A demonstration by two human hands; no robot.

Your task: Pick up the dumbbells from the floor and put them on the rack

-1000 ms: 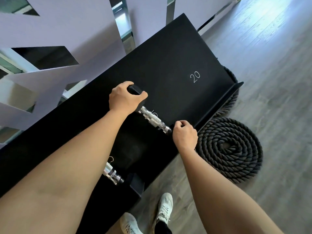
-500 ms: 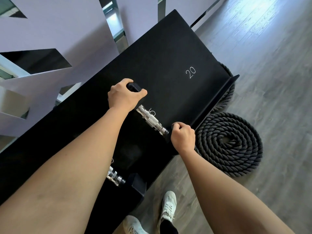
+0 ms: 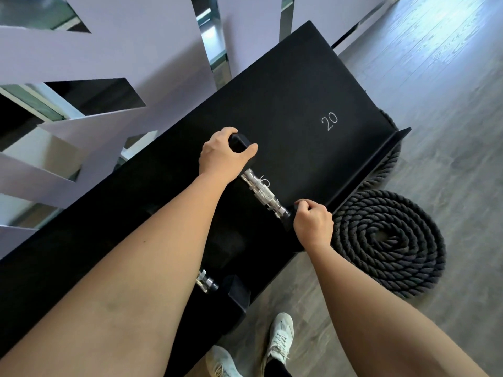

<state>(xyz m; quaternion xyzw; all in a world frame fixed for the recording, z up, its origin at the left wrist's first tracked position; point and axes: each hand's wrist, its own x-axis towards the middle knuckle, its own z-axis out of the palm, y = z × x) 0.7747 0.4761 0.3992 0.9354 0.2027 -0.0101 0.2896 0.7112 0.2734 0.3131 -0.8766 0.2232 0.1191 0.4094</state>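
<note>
1. Presently both hands grip one dumbbell (image 3: 265, 194) that lies on the sloped black shelf of the dumbbell rack (image 3: 285, 85).
2. Left hand (image 3: 221, 156): curled over the far black head of the dumbbell, thumb and fingers wrapped around its corner.
3. Right hand (image 3: 313, 225): closed in a fist over the near head, at the front lip of the rack.
4. Between the two hands the knurled chrome handle is bare and runs diagonally, from upper left to lower right.
5. A white chalk-like mark sits on the shelf just beside the handle; its figure is too unclear to read.
6. Farther along the same shelf, toward the right end, a white "20" (image 3: 329, 121) is written on the black surface.
7. A second dumbbell (image 3: 231, 291) lies lower on the rack, nearer the person; its chrome handle and one black head show, the rest hidden under the left forearm.
8. A coiled black battle rope (image 3: 392, 240) lies on the grey wood-look floor (image 3: 449, 131), just beside the rack's right end.
9. Two white sneakers (image 3: 280, 338) stand on the floor at the rack's front edge.
</note>
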